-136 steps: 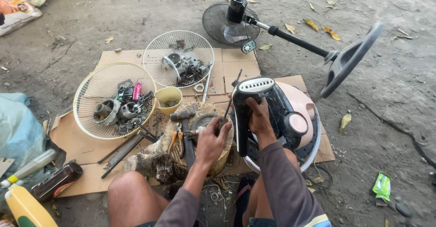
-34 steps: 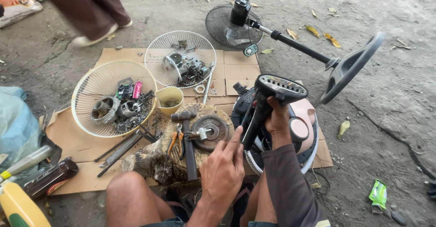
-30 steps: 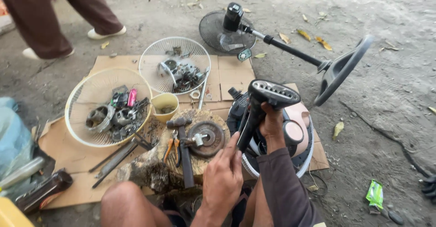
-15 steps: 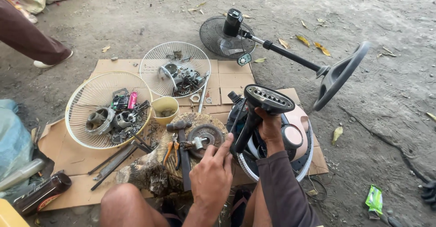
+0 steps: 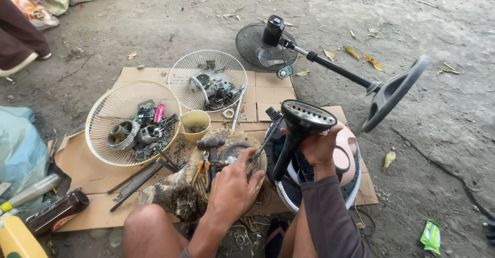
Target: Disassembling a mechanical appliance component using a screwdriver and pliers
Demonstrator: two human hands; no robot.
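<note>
Left hand: your left hand (image 5: 234, 188) is down on the wooden stump (image 5: 227, 155), fingers curled around a thin screwdriver (image 5: 260, 149) that slants up toward the fan part.
Right hand: your right hand (image 5: 319, 147) is closed around the black neck of the fan housing (image 5: 304, 121), holding it upright.
Fan housing: black, with an oval slotted top, standing over the pink fan body (image 5: 345, 157) and its white ring, just right of the stump.
Stump: a round metal part (image 5: 234, 149) lies on top, just ahead of your left fingers; a hammer (image 5: 210, 147) and orange-handled pliers (image 5: 198, 170) sit on its left edge.
Cup: a yellow cup (image 5: 195, 124) stands just behind the stump.
Grilles: two white fan grilles lie on the cardboard (image 5: 273, 90); the near grille (image 5: 131, 121) holds motor bits, the far grille (image 5: 209, 80) holds more metal parts.
Standing fan: a black fan (image 5: 268, 44) lies on the ground beyond the cardboard, its pole running right to the round base (image 5: 394, 95).
Left edge: a dark bottle (image 5: 56, 214) and a blue bag (image 5: 20, 149) lie beside your knee.
Top left: another person's foot (image 5: 18, 62) shows at the edge.
</note>
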